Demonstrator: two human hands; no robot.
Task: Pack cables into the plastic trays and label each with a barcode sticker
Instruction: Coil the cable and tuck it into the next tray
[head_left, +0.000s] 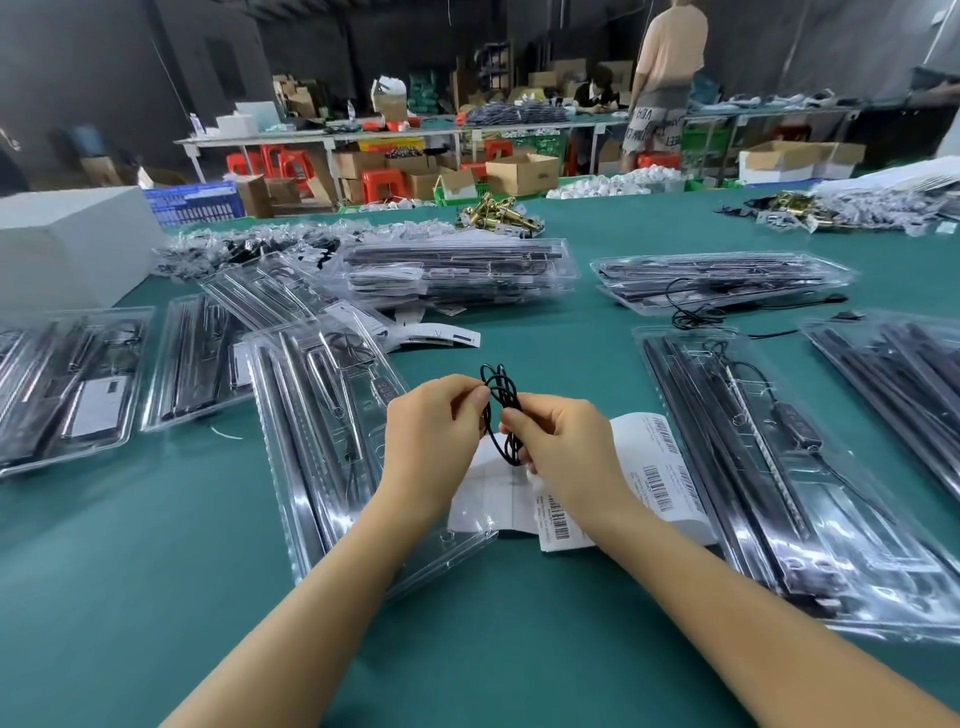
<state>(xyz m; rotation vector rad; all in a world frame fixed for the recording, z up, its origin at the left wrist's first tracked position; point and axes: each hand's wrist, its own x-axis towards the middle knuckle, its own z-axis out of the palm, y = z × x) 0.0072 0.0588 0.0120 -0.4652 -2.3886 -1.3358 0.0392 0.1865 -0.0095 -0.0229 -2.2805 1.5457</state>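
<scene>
Both forearms reach in from the near edge over the green bench (130, 597). Left hand (434, 436) and right hand (558, 447) meet mid-frame, each pinching the same thin black cable (501, 402), coiled in loose loops and held in the air above the bench, not yet in any tray. Risk: the pinch is only fingertip-deep on either side, so the loops could spring open or snag each other into a knot as the coil gets tightened. Just below the hands lies a strip of barcode stickers (660, 467) on white backing, partly under the right wrist; a dropped coil or a dragging wrist could crease it or lift a sticker early. Just to the left sits a clear plastic tray (332, 441) with dark bars in it, tilted across the bench; to the right a second tray (753, 467) with a cable and inline controller laid loosely on top. Likely hazard: a coil wound too fat will not seat in the tray's recess, or it goes in the wrong tray since both are within reach. Farther out, stacked filled trays (457, 270) and another stack (722, 280) with a loose cable trailing off onto the bench, which could catch on a sleeve or tray. Far back, other people at other benches, cartons, red stools.
</scene>
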